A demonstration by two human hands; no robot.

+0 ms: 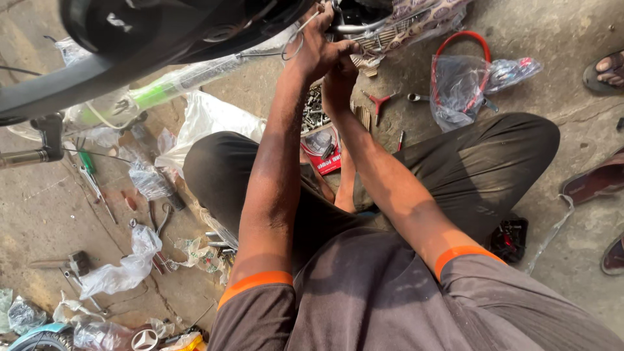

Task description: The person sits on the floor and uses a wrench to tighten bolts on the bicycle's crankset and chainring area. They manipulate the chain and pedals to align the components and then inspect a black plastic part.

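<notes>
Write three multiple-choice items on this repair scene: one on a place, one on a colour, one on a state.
1. Where does the red three-armed wrench lie?
A. on the concrete floor
B. on the person's lap
C. in a hand

2. What colour are the sleeve bands?
A. blue
B. orange
C. white

3. How are the left hand and right hand placed?
A. resting on the knees
B. raised together at the bike's metal parts
C. spread apart on the floor

Answers: 1 A, it rests on bare concrete; 2 B, both cuffs show orange; 3 B, both reach up, touching.
</notes>
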